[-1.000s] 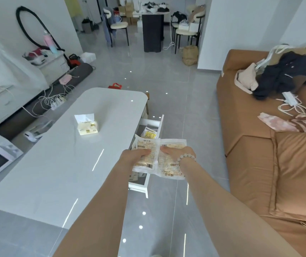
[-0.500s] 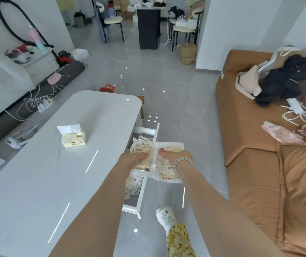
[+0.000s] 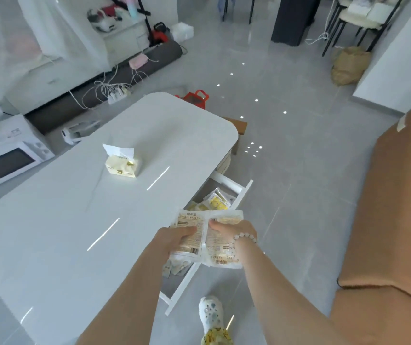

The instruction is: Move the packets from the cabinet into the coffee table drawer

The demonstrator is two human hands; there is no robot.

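Left hand (image 3: pixel 174 241) and right hand (image 3: pixel 232 232) gripping flat crinkly packets (image 3: pixel 207 239), above open white drawer (image 3: pixel 243 192)

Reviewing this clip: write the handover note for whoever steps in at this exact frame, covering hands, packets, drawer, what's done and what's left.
Left hand: grips one white-and-tan printed packet, thumb on top.
Right hand: grips a second such packet beside it.
Both are held above the open white drawer of the white coffee table, not yet released.
Done: several yellow-printed packets lie in the drawer.
Left: lower and release these two. Whether more remain to fetch is not visible.
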